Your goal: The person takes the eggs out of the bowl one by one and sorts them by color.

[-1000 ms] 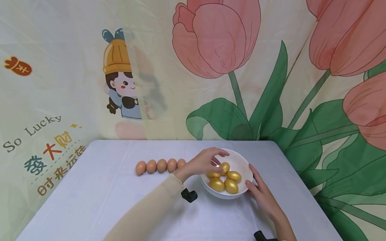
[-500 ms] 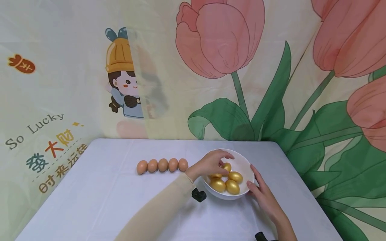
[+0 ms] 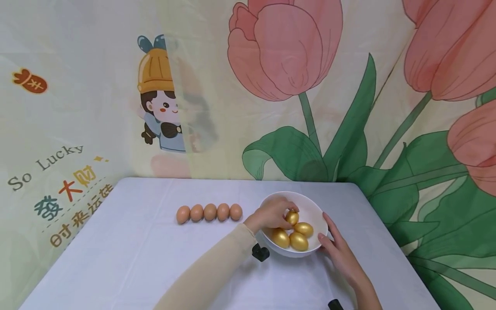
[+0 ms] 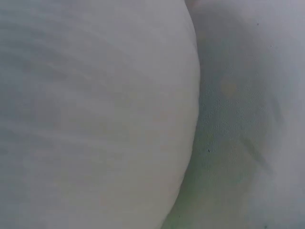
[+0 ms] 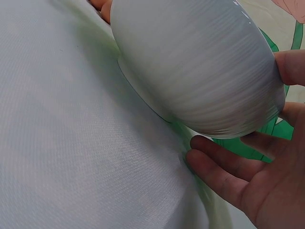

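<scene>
In the head view, a white bowl stands on the table, holding several shiny gold eggs. My left hand reaches into it from the left, with thumb and fingers around the gold egg nearest the back. Its palm and wrist hide part of the bowl's left side. My right hand grips the bowl's right side, thumb at the rim. The right wrist view has the bowl's outer wall between thumb and fingers, two lower fingers lying below it. Bowl wall fills much of the left wrist view.
Several brown eggs lie in a row on the white-covered table, left of the bowl. A black wrist mount hangs beneath the left wrist. Behind the table rises a printed backdrop with tulips.
My left hand has moved slightly right and deeper into the bowl, its fingers closing around the back gold egg. The right hand keeps its hold on the bowl. The view has shifted slightly.
</scene>
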